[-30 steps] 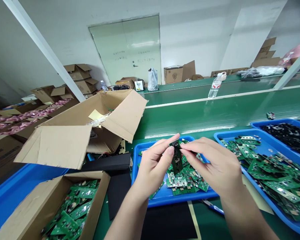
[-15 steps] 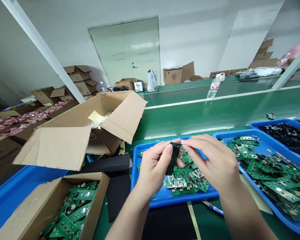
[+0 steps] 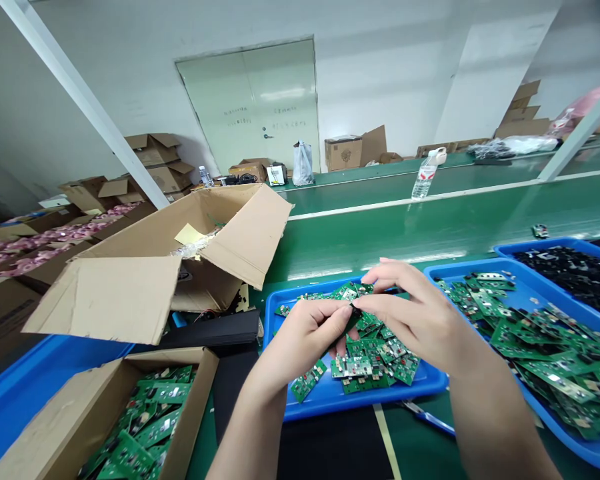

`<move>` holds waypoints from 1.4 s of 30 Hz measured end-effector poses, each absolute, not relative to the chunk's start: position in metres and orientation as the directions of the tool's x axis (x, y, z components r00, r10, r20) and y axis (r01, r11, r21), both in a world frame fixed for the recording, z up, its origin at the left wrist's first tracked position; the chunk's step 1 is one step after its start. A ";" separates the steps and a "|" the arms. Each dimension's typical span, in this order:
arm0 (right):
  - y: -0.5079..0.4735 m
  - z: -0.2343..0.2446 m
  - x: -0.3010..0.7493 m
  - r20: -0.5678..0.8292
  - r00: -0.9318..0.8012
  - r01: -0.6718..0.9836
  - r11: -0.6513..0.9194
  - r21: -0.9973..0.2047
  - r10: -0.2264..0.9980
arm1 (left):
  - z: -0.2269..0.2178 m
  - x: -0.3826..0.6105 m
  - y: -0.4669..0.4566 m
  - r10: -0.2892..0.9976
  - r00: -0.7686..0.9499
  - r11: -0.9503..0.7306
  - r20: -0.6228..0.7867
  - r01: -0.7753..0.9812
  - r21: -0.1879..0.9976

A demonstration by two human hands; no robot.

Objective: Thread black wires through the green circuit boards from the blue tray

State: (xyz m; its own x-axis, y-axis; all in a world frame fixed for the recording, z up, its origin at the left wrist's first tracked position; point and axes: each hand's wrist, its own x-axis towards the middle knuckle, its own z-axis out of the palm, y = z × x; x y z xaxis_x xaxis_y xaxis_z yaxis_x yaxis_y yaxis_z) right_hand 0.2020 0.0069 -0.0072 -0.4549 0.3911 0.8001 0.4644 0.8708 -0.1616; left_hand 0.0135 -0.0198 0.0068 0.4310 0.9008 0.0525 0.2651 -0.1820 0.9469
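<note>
A small circuit board [image 3: 353, 319] is pinched between the thumb and fingers of my left hand [image 3: 313, 333]. It shows only as a dark edge, most of it covered by the fingers. My right hand [image 3: 420, 310] meets its upper end with the thumb tip, while the other fingers are lifted and spread apart from the thumb. Under both hands lies a blue tray [image 3: 365, 401] with a pile of green circuit boards [image 3: 375, 363] in it.
At right stand a blue tray [image 3: 505, 277] of green boards and another tray [image 3: 505, 249] of black parts. A carton [image 3: 205, 380] of boards sits at left, below a big open box [image 3: 115, 287]. A blue-handled tool [image 3: 433, 420] and a water bottle [image 3: 427, 175] are on the bench.
The board has tipped from showing its flat face to nearly edge-on in my left hand. My right fingers have opened away from the thumb. Both hands sit slightly lower.
</note>
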 end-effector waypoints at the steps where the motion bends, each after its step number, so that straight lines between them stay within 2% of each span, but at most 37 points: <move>1: 0.006 -0.006 0.202 0.797 -0.456 0.451 0.875 -0.177 0.396 | 0.007 0.013 -0.019 0.901 0.427 -0.210 0.068 0.294 0.932; 4: -0.001 -0.002 0.206 0.796 -0.474 0.305 0.918 -0.252 0.376 | 0.003 0.011 -0.015 0.893 0.411 -0.361 0.184 0.408 0.839; 7: -0.016 0.004 0.216 0.747 -0.543 0.049 0.903 -0.428 0.384 | -0.002 0.009 -0.012 0.839 0.368 -0.540 0.401 0.467 0.700; 10: -0.022 0.005 0.230 0.711 -0.581 -0.234 0.755 -0.613 0.397 | -0.005 0.007 -0.010 0.687 0.313 -0.713 0.656 0.467 0.524; 13: -0.008 0.003 0.239 0.795 -0.446 -0.441 0.673 -0.594 0.411 | -0.004 0.005 -0.009 0.512 0.316 -0.812 0.798 0.481 0.331; 15: 0.004 0.001 0.238 0.812 -0.292 -0.432 0.689 -0.583 0.505 | -0.003 0.005 -0.010 0.435 0.334 -0.834 0.836 0.499 0.235; 18: 0.012 0.000 0.230 0.693 -0.203 -0.180 0.669 -0.721 0.692 | -0.002 0.006 -0.012 0.353 0.362 -0.841 0.863 0.527 0.123; 20: 0.008 0.000 0.222 0.591 -0.277 -0.010 0.612 -0.790 0.758 | -0.003 0.006 -0.013 0.315 0.382 -0.834 0.869 0.549 0.062; 23: 0.000 0.001 0.211 0.425 -0.435 0.077 0.503 -0.861 0.794 | -0.006 0.006 -0.014 0.275 0.404 -0.819 0.872 0.574 -0.008; 26: -0.004 0.001 0.201 0.284 -0.540 0.029 0.355 -0.935 0.793 | -0.009 0.006 -0.014 0.251 0.415 -0.812 0.875 0.583 -0.043; 29: -0.004 -0.001 0.193 0.248 -0.531 -0.068 0.251 -0.966 0.810 | -0.009 0.006 -0.013 0.244 0.391 -0.809 0.887 0.586 -0.036; 35: -0.008 0.000 0.188 0.255 -0.515 -0.176 0.190 -0.966 0.818 | -0.004 0.009 -0.012 0.314 0.279 -0.823 0.907 0.557 0.113; 42: -0.006 -0.002 0.186 0.212 -0.543 -0.214 0.111 -0.971 0.813 | -0.007 0.012 -0.010 0.364 0.245 -0.865 0.898 0.446 0.229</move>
